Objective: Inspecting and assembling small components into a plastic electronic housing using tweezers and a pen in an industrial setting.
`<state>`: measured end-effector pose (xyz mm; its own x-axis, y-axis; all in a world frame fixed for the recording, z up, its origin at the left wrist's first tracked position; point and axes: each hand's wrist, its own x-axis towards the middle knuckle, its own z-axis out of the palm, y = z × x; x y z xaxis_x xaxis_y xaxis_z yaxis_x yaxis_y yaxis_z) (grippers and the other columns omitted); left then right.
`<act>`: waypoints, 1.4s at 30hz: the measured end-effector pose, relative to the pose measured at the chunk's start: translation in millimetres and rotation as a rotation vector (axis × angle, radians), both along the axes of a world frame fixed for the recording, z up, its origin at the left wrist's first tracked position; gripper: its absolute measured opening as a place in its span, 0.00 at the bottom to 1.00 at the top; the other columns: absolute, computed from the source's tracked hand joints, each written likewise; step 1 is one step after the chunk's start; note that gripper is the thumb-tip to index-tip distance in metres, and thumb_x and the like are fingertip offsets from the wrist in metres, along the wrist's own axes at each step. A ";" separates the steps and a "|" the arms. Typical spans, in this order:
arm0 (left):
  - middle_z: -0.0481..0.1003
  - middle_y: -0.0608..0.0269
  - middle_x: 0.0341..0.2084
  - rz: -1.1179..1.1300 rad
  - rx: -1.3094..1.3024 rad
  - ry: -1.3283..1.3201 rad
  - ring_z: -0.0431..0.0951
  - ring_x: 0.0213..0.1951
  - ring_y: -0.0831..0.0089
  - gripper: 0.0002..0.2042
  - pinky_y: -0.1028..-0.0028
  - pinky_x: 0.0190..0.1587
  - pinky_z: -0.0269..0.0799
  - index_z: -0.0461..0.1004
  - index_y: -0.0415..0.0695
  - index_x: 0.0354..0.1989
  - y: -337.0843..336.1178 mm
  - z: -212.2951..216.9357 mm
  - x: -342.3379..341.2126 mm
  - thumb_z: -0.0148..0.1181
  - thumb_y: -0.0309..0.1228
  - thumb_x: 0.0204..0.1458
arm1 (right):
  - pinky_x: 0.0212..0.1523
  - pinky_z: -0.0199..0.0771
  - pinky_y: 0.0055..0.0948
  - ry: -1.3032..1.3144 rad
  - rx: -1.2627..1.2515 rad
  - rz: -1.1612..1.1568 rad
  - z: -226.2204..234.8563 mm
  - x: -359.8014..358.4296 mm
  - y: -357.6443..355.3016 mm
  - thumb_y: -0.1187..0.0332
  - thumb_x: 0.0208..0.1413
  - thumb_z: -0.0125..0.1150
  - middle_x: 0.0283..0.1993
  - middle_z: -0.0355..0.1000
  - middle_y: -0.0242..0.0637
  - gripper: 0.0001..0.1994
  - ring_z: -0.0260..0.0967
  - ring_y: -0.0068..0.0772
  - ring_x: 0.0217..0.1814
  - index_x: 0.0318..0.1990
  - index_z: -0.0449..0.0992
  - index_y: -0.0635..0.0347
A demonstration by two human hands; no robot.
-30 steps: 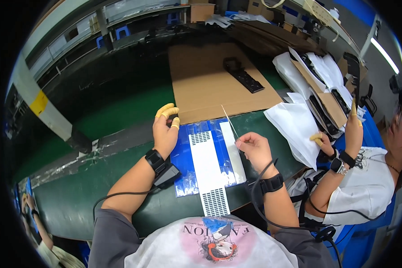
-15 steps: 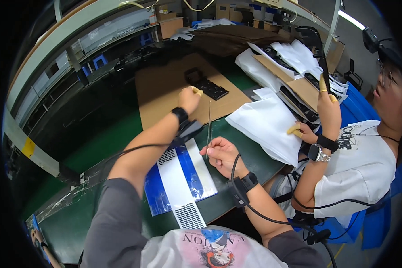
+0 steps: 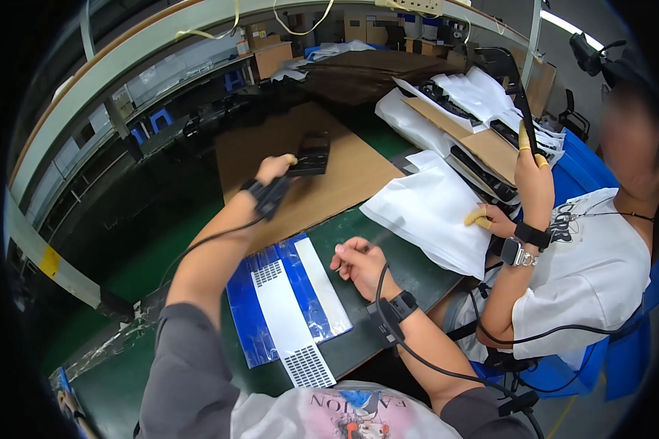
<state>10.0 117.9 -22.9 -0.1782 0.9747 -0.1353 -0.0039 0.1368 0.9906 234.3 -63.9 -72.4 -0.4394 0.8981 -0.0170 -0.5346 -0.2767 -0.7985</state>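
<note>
My left hand (image 3: pixel 274 168) is closed on the near edge of a black plastic frame (image 3: pixel 313 155), held tilted over a brown cardboard sheet (image 3: pixel 337 192). A yellow finger cover shows on that hand. My right hand (image 3: pixel 360 265) is pinched closed above the green table, right of a blue and white packet (image 3: pixel 316 282). The tweezers seen in it earlier hardly show now. On the packet lies a long white label strip (image 3: pixel 289 314) with rows of small black pieces at both ends.
At the right a co-worker's hands hold a long black part (image 3: pixel 529 110) and touch a white foam bag (image 3: pixel 425 208). Beyond it stands a pile of white bags, cardboard and black parts (image 3: pixel 483 139). A cable (image 3: pixel 447 361) runs along my right forearm. A metal rail crosses overhead.
The black frame lay on the cardboard; my left hand has taken hold of it and tilted it up, leftward. The tweezers no longer stand upright from my right hand.
</note>
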 end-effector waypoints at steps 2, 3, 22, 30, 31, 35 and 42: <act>0.71 0.58 0.30 -0.076 0.121 -0.340 0.72 0.30 0.71 0.08 0.74 0.33 0.70 0.68 0.34 0.32 -51.4 10.4 -11.0 0.47 0.22 0.43 | 0.24 0.62 0.17 -0.009 0.025 0.053 1.9 2.5 -2.3 0.72 0.48 0.53 0.26 0.69 0.40 0.03 0.62 0.21 0.22 0.28 0.66 0.60; 0.70 0.59 0.30 -0.145 0.218 -0.364 0.72 0.32 0.72 0.08 0.75 0.36 0.70 0.68 0.36 0.33 -89.1 23.2 -11.5 0.46 0.20 0.43 | 0.27 0.63 0.18 -0.012 0.039 0.086 1.8 2.9 -3.6 0.73 0.48 0.52 0.29 0.70 0.41 0.03 0.62 0.21 0.25 0.30 0.67 0.62; 0.68 0.63 0.36 0.112 0.407 -0.443 0.70 0.38 0.76 0.11 0.74 0.43 0.67 0.62 0.38 0.43 -307.1 48.5 -28.1 0.44 0.29 0.52 | 0.36 0.65 0.19 -0.134 0.182 0.078 0.1 -11.1 -13.4 0.76 0.48 0.50 0.43 0.67 0.44 0.12 0.64 0.23 0.35 0.42 0.68 0.70; 0.67 0.63 0.38 0.122 0.353 -0.571 0.68 0.39 0.76 0.13 0.76 0.42 0.66 0.61 0.40 0.45 -296.8 29.5 -22.2 0.45 0.31 0.52 | 0.34 0.68 0.21 -0.189 0.028 0.090 -5.0 1.8 -7.9 0.75 0.47 0.54 0.34 0.68 0.43 0.19 0.66 0.25 0.32 0.47 0.61 0.74; 0.67 0.63 0.38 0.114 0.352 -0.568 0.68 0.40 0.76 0.13 0.76 0.42 0.66 0.60 0.39 0.46 -301.1 31.8 -18.0 0.44 0.31 0.53 | 0.34 0.69 0.22 -0.231 0.009 0.106 -1.6 2.3 -9.6 0.76 0.47 0.54 0.34 0.68 0.45 0.18 0.67 0.27 0.32 0.46 0.61 0.75; 0.67 0.62 0.38 0.119 0.338 -0.628 0.68 0.39 0.76 0.15 0.76 0.42 0.66 0.57 0.39 0.47 -306.7 35.5 -11.0 0.45 0.29 0.52 | 0.36 0.70 0.21 -0.190 -0.035 0.054 5.8 1.5 -10.0 0.78 0.48 0.52 0.35 0.68 0.48 0.11 0.68 0.30 0.33 0.39 0.65 0.75; 0.69 0.64 0.34 0.158 0.404 -0.561 0.71 0.35 0.78 0.13 0.77 0.38 0.69 0.60 0.40 0.44 -297.4 30.0 -29.9 0.45 0.32 0.53 | 0.32 0.67 0.20 -0.297 0.124 0.081 43.6 -61.0 -48.0 0.72 0.48 0.54 0.35 0.69 0.40 0.12 0.65 0.25 0.32 0.39 0.70 0.71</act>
<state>-20.0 -179.5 7.1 -0.3308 0.9362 0.1186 -0.5184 -0.2853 0.8062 173.4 -111.9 -28.9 -0.5013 0.8640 -0.0481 -0.2535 -0.1997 -0.9465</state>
